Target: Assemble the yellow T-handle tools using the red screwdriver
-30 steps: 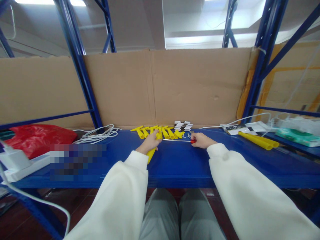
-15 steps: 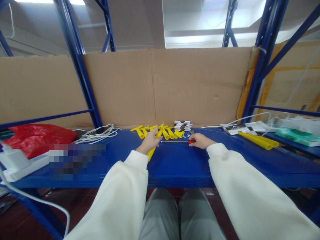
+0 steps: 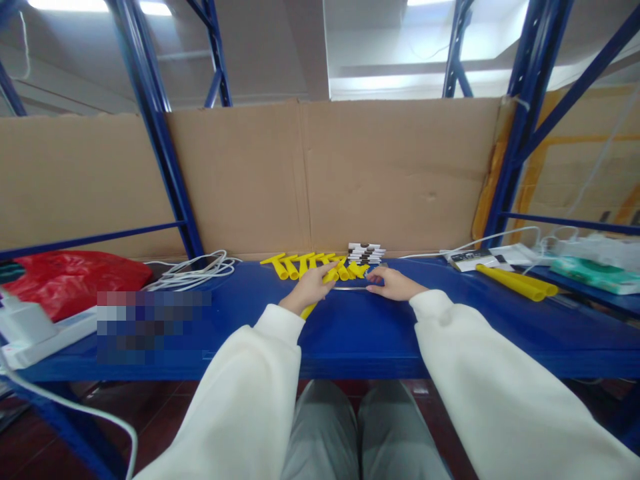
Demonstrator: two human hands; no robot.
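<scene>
In the middle of the blue shelf, my left hand (image 3: 311,288) is closed around a yellow T-shaped plastic piece (image 3: 309,311), its tube end sticking out below the palm. My right hand (image 3: 393,285) has its thumb and fingers bent around the end of a screwdriver (image 3: 350,289). The thin metal shaft lies level between the two hands; the red handle is hidden now. Just beyond my hands, several similar yellow T-shaped pieces (image 3: 283,269) lie in a row. Small yellow parts (image 3: 358,269) are heaped near my right fingertips.
White-and-black packets (image 3: 366,253) are stacked against the cardboard panel (image 3: 400,173). On the right lie two yellow tubes (image 3: 517,283) and a green-white pack (image 3: 595,273). A red bag (image 3: 80,280), coiled white cable (image 3: 197,270) and power strip (image 3: 55,339) occupy the left.
My left hand has shifted slightly right with the yellow piece, which is now lower. My right hand has moved left, and less of the screwdriver's shaft and no red handle shows.
</scene>
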